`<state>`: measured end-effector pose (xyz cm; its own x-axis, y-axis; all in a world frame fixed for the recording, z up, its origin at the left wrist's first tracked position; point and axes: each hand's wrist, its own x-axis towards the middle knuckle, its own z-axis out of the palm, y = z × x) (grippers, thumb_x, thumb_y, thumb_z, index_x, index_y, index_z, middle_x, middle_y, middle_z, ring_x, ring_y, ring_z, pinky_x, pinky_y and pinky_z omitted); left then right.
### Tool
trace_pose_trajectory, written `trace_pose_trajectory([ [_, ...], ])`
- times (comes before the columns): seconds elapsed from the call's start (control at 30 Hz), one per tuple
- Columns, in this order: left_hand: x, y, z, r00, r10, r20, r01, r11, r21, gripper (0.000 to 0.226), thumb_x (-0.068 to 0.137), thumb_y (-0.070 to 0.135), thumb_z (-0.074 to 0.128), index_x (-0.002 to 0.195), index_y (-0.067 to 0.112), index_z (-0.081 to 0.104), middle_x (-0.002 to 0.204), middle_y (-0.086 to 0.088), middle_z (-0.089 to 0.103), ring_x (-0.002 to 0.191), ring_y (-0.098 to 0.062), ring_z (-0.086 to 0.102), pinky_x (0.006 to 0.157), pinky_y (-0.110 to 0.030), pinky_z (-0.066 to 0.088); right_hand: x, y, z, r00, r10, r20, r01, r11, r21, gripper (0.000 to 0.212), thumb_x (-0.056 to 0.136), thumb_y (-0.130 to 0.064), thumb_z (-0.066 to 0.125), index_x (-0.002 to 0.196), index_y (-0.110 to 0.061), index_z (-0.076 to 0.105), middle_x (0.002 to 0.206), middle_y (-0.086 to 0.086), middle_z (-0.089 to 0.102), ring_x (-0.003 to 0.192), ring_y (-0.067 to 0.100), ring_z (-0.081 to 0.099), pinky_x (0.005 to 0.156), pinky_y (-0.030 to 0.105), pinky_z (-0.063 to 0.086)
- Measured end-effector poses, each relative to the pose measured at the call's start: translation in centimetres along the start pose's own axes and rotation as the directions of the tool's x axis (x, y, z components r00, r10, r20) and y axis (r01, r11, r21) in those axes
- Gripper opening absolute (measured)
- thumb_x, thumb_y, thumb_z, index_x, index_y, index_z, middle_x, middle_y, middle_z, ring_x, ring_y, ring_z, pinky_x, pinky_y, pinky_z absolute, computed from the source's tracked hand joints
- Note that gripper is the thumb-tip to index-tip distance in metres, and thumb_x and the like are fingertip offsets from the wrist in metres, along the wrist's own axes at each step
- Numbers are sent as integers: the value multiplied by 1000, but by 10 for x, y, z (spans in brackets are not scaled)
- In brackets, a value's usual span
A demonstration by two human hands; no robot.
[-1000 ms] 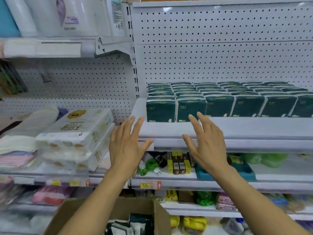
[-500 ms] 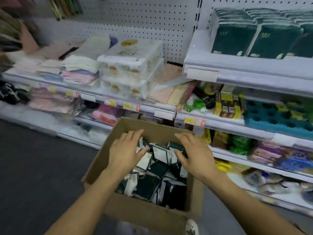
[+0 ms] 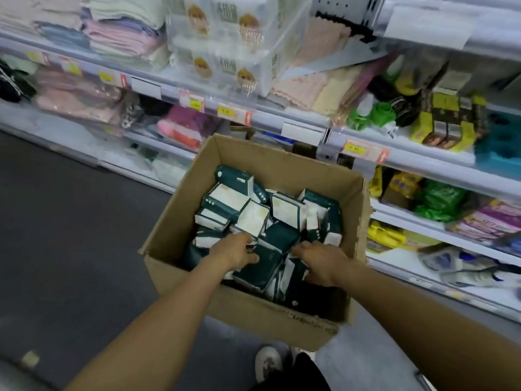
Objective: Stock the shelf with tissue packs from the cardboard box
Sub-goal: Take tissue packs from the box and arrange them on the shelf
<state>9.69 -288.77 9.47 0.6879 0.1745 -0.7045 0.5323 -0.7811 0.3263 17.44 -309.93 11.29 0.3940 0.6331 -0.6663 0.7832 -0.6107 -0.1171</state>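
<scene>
The open cardboard box (image 3: pixel 282 314) stands on the floor below me, filled with several dark green and white tissue packs (image 3: pixel 248 204) lying jumbled. Both my hands are down inside it at the near side. My left hand (image 3: pixel 234 251) curls its fingers and thumb round the left edge of a dark green pack (image 3: pixel 267 256). My right hand (image 3: pixel 318 261) digs its curled fingers into the packs just right of that one and grips a pack beneath it. Only the front strip of the tissue shelf (image 3: pixel 428 24) shows, at the top right.
Store shelves run along the far and right sides: folded towels (image 3: pixel 121 38), wrapped white bundles (image 3: pixel 225 43), green bottles (image 3: pixel 369 114) and yellow boxes (image 3: pixel 448 122). Dark floor (image 3: pixel 70 235) lies to the left. My shoe (image 3: pixel 267 362) is just behind the box.
My view has dropped from the tissue shelf to the box. Both hands came down from the shelf edge, went into the box and closed on packs.
</scene>
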Motion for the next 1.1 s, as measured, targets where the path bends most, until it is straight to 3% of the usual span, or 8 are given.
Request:
trace_pose_trajectory([
  [0.2, 45, 13, 40, 972, -101, 211, 96, 995, 35, 69, 86, 39, 73, 140, 9, 42, 140, -13, 51, 124, -31, 52, 102, -41, 45, 15, 9, 4, 987, -72, 142, 78, 996, -40, 67, 90, -10, 61, 150, -20, 31, 144, 13, 41, 120, 35, 50, 80, 38, 47],
  [0.4, 61, 15, 56, 958, -265, 111, 254, 961, 105, 125, 62, 53, 87, 152, 7, 13, 148, -20, 41, 135, -39, 40, 106, -46, 43, 17, 13, 1, 988, -93, 124, 103, 992, -71, 55, 89, -4, 60, 140, -16, 42, 136, 15, 47, 115, 35, 53, 78, 39, 47],
  [0.57, 62, 6, 42, 946, -287, 154, 317, 918, -237, 104, 51, 49, 92, 135, 4, 50, 132, -12, 60, 118, -29, 58, 101, -39, 49, 19, 23, -6, 989, -120, 85, 122, 992, -21, 42, 85, -7, 63, 125, -17, 56, 124, 10, 56, 111, 31, 54, 77, 37, 46],
  [0.67, 67, -2, 20, 963, -227, 148, 269, 861, -431, 126, 26, 57, 86, 136, 7, 52, 134, -10, 60, 117, -27, 58, 102, -40, 49, 14, 31, -20, 993, -115, 0, 115, 988, 103, 41, 84, -13, 65, 123, -18, 54, 118, 7, 58, 109, 28, 54, 78, 36, 47],
  [0.73, 55, 2, 0, 977, -200, 75, 210, 830, -517, 104, 41, 50, 90, 130, 7, 56, 125, -9, 64, 110, -26, 62, 98, -38, 51, 6, 37, -32, 995, -75, -58, 88, 960, 266, 41, 84, -18, 68, 122, -16, 54, 116, 6, 58, 106, 26, 54, 83, 39, 49],
  [0.87, 11, 13, -32, 980, -161, -118, 31, 708, -706, 40, 79, 20, 82, 113, 11, 64, 105, -4, 71, 95, -20, 66, 71, -26, 54, -22, 51, -61, 983, 76, -165, 70, 678, 732, 26, 83, -18, 74, 99, -10, 54, 83, 6, 54, 75, 17, 54, 69, 29, 46],
  [0.97, -22, 27, -47, 958, -132, -256, -140, 566, -812, 36, 83, 19, 78, 114, 16, 61, 103, 1, 71, 91, -13, 67, 65, -21, 51, -49, 62, -78, 937, 270, -220, 116, 354, 928, 19, 83, -17, 75, 80, -14, 56, 64, -1, 52, 61, 12, 48, 55, 23, 37],
  [1.1, -63, 63, -65, 926, -45, -375, -318, 442, -838, 32, 86, 22, 75, 115, 18, 63, 105, 2, 73, 91, -13, 70, 72, -23, 54, -89, 70, -89, 885, 391, -251, 256, 41, 966, 13, 85, -24, 73, 79, -16, 65, 73, 4, 60, 66, 18, 50, 52, 26, 36],
])
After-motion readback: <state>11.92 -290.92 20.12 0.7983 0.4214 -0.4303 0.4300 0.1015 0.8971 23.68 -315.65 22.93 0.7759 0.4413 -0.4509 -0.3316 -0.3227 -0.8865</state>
